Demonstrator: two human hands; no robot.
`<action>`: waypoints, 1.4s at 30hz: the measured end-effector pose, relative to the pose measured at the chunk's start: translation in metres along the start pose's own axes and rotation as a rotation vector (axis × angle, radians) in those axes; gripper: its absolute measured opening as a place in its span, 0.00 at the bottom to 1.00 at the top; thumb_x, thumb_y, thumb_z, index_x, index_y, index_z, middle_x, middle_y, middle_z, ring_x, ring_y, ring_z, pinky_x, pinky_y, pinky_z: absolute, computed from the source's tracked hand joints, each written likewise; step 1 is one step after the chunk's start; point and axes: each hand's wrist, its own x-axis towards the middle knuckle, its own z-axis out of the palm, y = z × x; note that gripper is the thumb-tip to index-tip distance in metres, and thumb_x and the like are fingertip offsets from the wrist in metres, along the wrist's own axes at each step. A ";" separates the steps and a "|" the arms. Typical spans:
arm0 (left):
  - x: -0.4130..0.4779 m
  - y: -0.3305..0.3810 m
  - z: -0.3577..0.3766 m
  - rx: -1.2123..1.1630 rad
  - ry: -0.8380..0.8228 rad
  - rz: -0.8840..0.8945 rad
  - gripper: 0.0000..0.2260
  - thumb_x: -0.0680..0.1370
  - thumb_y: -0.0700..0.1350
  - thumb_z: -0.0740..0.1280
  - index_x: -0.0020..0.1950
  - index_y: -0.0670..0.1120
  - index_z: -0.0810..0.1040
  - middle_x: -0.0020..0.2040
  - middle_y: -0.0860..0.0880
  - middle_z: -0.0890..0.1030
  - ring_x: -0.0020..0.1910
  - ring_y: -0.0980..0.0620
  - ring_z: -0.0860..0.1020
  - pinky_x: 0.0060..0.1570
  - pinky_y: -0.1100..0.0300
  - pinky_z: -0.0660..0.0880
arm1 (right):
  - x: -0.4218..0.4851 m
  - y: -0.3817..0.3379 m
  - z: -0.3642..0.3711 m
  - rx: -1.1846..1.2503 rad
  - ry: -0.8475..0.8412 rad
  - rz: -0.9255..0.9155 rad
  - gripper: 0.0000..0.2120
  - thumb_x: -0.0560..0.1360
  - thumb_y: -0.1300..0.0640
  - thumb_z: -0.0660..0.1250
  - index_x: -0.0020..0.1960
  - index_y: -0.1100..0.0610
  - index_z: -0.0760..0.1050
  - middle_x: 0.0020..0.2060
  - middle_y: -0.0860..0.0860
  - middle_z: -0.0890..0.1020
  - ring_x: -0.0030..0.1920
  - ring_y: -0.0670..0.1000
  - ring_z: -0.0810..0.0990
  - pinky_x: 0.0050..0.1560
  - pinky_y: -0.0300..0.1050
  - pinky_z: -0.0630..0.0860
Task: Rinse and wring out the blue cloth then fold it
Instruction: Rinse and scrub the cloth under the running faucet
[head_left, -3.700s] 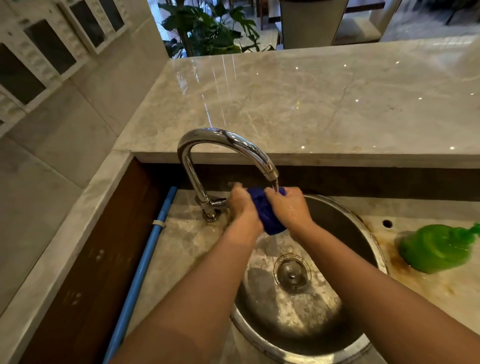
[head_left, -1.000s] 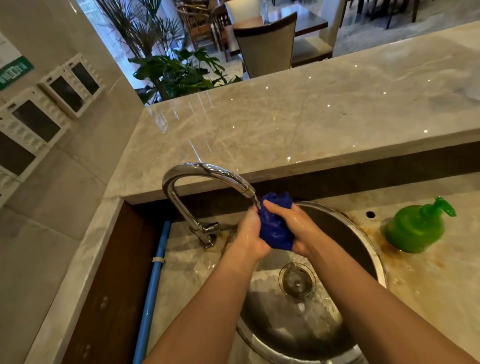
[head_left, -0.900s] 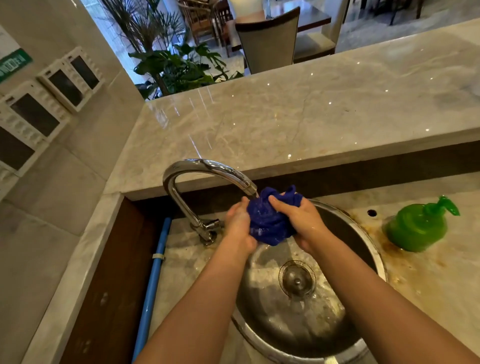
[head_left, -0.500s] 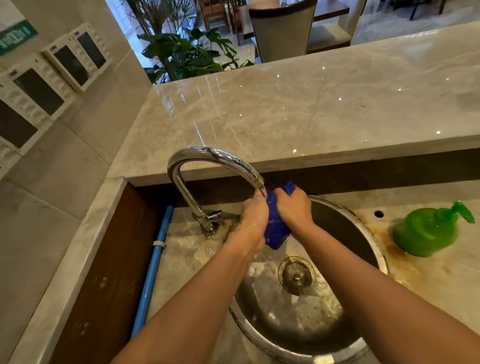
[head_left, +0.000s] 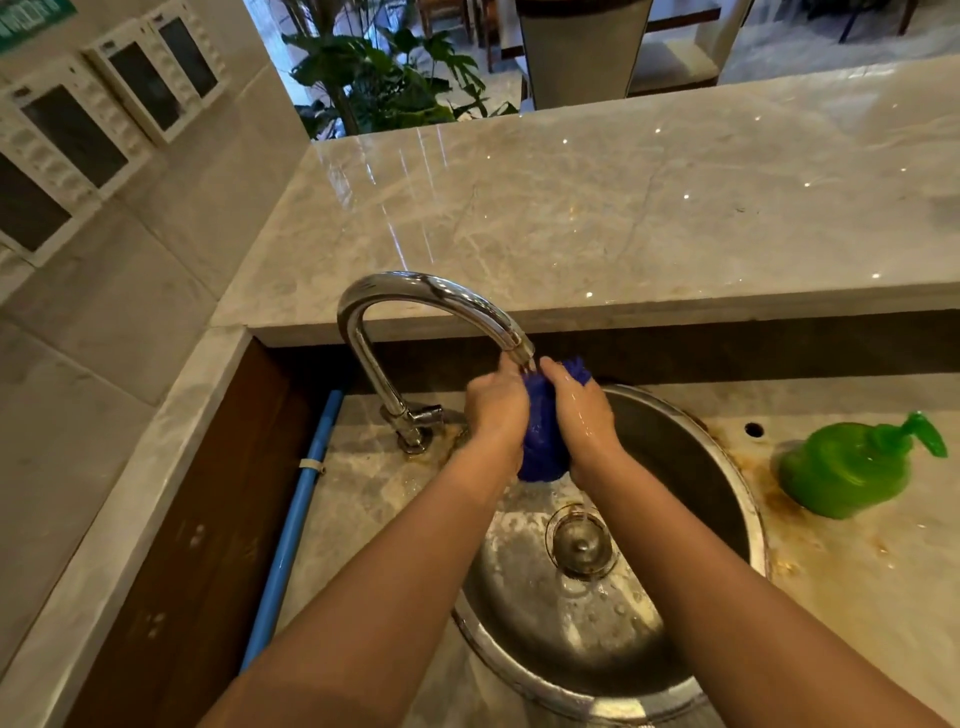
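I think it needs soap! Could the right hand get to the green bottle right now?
Probably, but not this instant: the right hand grips the blue cloth together with the left hand. Nothing stands between it and the green bottle beside the sink.

Left hand (head_left: 496, 410), right hand (head_left: 586, 418) together, fingers (head_left: 556, 375) gripping blue cloth (head_left: 541, 441).
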 end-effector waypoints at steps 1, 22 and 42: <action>0.003 0.004 0.001 -0.038 0.036 -0.027 0.14 0.81 0.55 0.61 0.44 0.47 0.78 0.41 0.47 0.81 0.42 0.48 0.80 0.50 0.51 0.77 | -0.006 0.001 0.005 0.064 -0.057 -0.022 0.16 0.75 0.40 0.66 0.52 0.51 0.79 0.44 0.52 0.86 0.43 0.50 0.85 0.42 0.44 0.76; -0.008 -0.007 -0.001 0.003 -0.006 0.023 0.11 0.80 0.52 0.61 0.46 0.47 0.78 0.47 0.42 0.83 0.46 0.44 0.82 0.49 0.48 0.79 | 0.004 -0.012 -0.012 -0.151 -0.135 -0.094 0.13 0.77 0.46 0.66 0.44 0.54 0.82 0.34 0.50 0.86 0.36 0.47 0.84 0.44 0.47 0.74; -0.014 -0.012 0.002 0.107 0.112 -0.113 0.15 0.81 0.54 0.57 0.55 0.44 0.76 0.49 0.42 0.83 0.44 0.45 0.81 0.41 0.52 0.78 | 0.009 0.000 0.015 -0.335 0.216 0.037 0.16 0.79 0.47 0.59 0.46 0.57 0.78 0.48 0.60 0.83 0.46 0.58 0.81 0.53 0.57 0.79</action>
